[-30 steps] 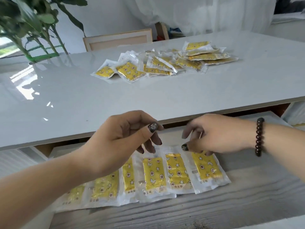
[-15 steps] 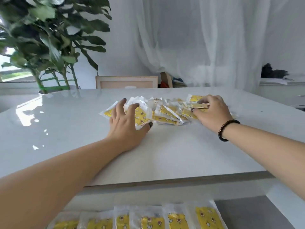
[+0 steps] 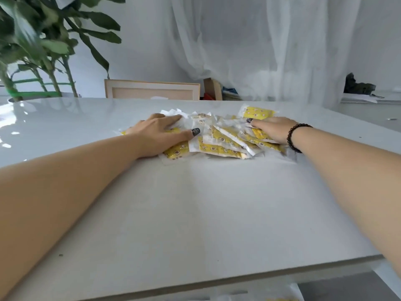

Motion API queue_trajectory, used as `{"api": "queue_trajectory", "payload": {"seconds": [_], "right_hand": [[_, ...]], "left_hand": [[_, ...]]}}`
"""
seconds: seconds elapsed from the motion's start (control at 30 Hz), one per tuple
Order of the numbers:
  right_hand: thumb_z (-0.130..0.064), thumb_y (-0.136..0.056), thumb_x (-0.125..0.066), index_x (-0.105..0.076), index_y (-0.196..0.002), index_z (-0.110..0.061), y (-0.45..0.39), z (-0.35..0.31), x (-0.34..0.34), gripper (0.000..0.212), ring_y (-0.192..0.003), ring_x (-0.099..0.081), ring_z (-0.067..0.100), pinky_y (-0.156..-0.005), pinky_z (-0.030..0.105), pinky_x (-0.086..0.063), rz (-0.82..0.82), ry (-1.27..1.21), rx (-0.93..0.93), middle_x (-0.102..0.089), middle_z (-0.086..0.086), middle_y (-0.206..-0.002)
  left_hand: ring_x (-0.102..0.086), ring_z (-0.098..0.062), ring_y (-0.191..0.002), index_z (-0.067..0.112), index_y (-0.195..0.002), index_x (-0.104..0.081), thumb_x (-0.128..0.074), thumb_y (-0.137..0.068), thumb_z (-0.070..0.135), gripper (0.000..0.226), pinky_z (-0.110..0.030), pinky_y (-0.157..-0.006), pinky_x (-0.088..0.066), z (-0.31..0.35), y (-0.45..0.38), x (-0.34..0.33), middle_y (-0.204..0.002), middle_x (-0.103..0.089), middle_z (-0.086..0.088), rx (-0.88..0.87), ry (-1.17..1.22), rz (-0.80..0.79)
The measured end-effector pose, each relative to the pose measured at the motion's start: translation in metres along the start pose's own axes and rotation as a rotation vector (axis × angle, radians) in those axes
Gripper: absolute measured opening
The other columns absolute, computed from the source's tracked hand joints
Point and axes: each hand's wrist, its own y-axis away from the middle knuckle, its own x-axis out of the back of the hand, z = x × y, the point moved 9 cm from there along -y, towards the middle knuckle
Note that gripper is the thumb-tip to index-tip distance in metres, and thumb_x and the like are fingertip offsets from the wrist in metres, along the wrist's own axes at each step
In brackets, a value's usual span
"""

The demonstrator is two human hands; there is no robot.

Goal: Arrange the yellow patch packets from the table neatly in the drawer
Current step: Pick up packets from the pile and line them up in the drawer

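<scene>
A loose heap of yellow patch packets (image 3: 225, 141) in clear wrappers lies on the far middle of the white table (image 3: 195, 209). My left hand (image 3: 159, 133) rests flat on the left end of the heap, fingers spread over the packets and thumb pointing right. My right hand (image 3: 274, 129), with a dark bead bracelet at the wrist, lies on the right end with its fingers over several packets. One packet (image 3: 258, 111) sits at the back right of the heap. Only a strip of the open drawer (image 3: 282, 297) shows below the table's front edge.
A leafy potted plant (image 3: 39, 46) stands at the back left beyond the table. A wooden frame (image 3: 152, 91) leans behind the table's far edge, with white curtains behind it. A side surface with papers (image 3: 366, 96) is at the far right.
Both hands left the drawer's row of packets and reached up to the heap on the table. Since half a second ago they have pulled the heap closer together, and the camera has tilted up.
</scene>
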Motion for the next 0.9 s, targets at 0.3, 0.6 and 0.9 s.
{"api": "queue_trajectory", "payload": {"seconds": [0.3, 0.6, 0.9], "right_hand": [[-0.084, -0.067, -0.034, -0.057, -0.123, -0.038, 0.043, -0.058, -0.025, 0.076, -0.12, -0.049, 0.025, -0.099, 0.039, -0.041, -0.041, -0.098, 0.094, -0.052, -0.004, -0.136], [-0.091, -0.058, -0.021, -0.047, -0.132, -0.044, 0.095, -0.066, -0.03, 0.092, -0.131, -0.041, 0.028, -0.109, 0.055, -0.023, -0.033, -0.005, 0.05, -0.048, -0.003, -0.142], [-0.084, -0.071, -0.026, -0.038, -0.14, -0.04, 0.119, -0.068, -0.034, 0.083, -0.14, -0.018, 0.038, -0.111, 0.056, -0.018, -0.042, -0.014, -0.04, -0.03, 0.008, -0.151]], "left_hand": [[-0.035, -0.022, -0.138, 0.047, -0.139, -0.039, -0.025, -0.066, 0.071, 0.079, -0.038, -0.107, -0.033, 0.025, 0.035, 0.003, -0.155, -0.027, 0.016, 0.01, 0.004, -0.024], [-0.035, -0.022, -0.137, 0.038, -0.14, -0.042, -0.024, -0.091, 0.044, 0.053, -0.038, -0.108, -0.029, 0.038, 0.088, 0.003, -0.154, -0.033, 0.012, -0.046, -0.13, -0.065], [-0.057, -0.021, -0.097, 0.023, -0.11, -0.067, -0.04, -0.089, 0.009, 0.037, -0.029, -0.081, -0.044, -0.006, 0.103, 0.033, -0.115, -0.067, -0.003, 0.27, 0.682, 0.292]]}}
